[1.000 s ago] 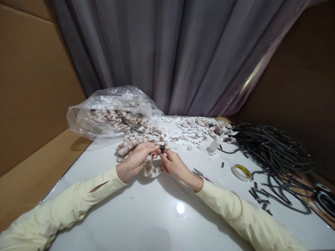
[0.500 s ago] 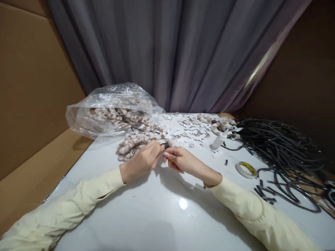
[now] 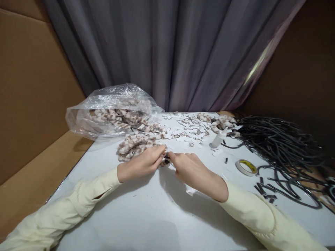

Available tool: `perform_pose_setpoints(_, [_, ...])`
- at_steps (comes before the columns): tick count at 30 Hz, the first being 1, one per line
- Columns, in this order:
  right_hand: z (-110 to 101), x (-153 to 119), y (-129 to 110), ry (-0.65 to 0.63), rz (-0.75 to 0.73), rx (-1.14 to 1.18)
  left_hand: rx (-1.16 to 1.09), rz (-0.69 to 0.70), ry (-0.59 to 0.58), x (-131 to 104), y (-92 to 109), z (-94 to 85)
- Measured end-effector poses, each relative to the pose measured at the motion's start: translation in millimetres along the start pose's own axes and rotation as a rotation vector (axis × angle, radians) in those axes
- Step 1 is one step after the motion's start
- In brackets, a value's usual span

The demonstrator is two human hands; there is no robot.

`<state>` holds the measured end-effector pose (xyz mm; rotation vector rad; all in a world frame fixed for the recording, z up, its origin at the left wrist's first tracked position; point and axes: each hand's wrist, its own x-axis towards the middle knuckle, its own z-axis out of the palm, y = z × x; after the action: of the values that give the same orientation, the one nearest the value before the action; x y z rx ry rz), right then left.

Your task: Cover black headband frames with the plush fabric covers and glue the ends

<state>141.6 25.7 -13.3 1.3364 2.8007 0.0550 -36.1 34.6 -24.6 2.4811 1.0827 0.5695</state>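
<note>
Head view, left hand (image 3: 146, 161) and right hand (image 3: 193, 171), each grip closed on the dark-ended plush strip (image 3: 165, 162) above the desk (image 3: 125, 216), right hand now turned knuckles-up, spotted plush newly showing beneath.

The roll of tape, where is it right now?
In the head view, the roll of tape lies on the right side of the table, just left of the black cords.

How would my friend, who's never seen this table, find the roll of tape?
Look for the big heap of black cords on the right side of the white table. Just in front of its left part lies the roll of tape. It's a pale ring with yellow inside, unlike the black cords nearby.
</note>
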Motion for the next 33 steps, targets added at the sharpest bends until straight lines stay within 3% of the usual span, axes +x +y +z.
perform_pose_setpoints(7, [-9, -1, -6, 0.038, -0.031, -0.083, -0.139, 0.008, -0.121, -2, 8, -12.2])
perform_pose_setpoints(13, [-3, 10, 16, 0.055, -0.118, 0.280, -0.231, -0.042, -0.086, -4, 9, -12.4])
perform_pose_setpoints(17, [0, 19, 31, -0.053, -0.232, 0.601, -0.360, -0.066, -0.099, -5, 10, -9.7])
perform_pose_setpoints(21, [-1, 24, 40, -0.248, -0.249, 0.865, -0.459, -0.115, -0.145, -5, 15, -10.4])
perform_pose_setpoints(26, [-4, 28, 45, -0.398, -0.231, 0.963, -0.593, -0.315, -0.147, -3, 15, -6.2])
perform_pose_setpoints(28, [-2, 29, 45, -0.310, -0.145, 0.915, -0.635, -0.372, -0.067, -2, 12, -2.5])
perform_pose_setpoints(29, [-1, 30, 44, -0.198, -0.082, 0.868, -0.661, -0.395, -0.022, -1, 10, -0.8])
perform_pose_setpoints(33, [-1, 23, 36, 0.407, 0.048, 0.583, -0.907, -0.514, 0.128, 4, 0, 3.5])
